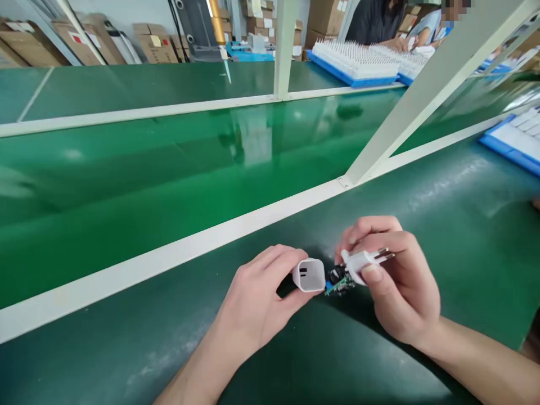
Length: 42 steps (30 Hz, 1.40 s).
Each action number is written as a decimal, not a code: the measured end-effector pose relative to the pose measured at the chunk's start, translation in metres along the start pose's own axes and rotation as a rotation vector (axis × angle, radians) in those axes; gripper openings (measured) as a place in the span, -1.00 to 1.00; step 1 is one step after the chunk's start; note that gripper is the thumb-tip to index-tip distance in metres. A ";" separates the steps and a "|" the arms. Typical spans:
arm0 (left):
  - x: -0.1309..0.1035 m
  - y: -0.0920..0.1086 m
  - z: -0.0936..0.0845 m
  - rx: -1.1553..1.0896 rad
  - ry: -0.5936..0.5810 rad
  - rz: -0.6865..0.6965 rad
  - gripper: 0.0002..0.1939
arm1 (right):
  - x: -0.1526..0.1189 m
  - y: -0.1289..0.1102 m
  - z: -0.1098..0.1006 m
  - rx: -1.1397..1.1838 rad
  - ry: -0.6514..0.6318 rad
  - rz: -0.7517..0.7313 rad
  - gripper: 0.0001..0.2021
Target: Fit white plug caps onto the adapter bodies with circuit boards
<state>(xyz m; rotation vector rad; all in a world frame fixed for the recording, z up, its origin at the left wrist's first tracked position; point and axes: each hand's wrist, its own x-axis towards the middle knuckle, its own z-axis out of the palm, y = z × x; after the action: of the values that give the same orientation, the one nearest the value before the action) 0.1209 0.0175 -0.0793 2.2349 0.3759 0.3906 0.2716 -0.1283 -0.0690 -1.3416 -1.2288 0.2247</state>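
My left hand [261,298] is closed around a white charger housing [311,275], its open end turned toward me and dark slots visible inside. Just to the right, my right hand [396,281] pinches a white plug cap [358,264] with two metal pins pointing right. A green circuit board [340,283] with dark and blue components hangs from the cap's left side, close beside the housing's open end. Whether board and housing touch, I cannot tell. Both hands are above the dark green worktop [169,349].
Beyond a pale metal rail [177,253] runs a shiny green conveyor belt [126,191]. A slanted post [422,107] rises at the right. White trays on blue bases [354,64] stand across the belt, near co-workers. Another blue-edged tray [514,140] lies at the right.
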 end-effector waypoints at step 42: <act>-0.001 0.002 -0.002 0.044 -0.122 0.037 -0.81 | 0.007 -0.001 0.013 -0.023 -0.062 -0.158 -0.86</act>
<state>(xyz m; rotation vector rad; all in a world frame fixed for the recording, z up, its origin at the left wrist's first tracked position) 0.1193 0.0169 -0.0763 2.2988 0.2812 0.2657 0.2645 -0.1154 -0.0675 -1.2585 -1.3865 0.1418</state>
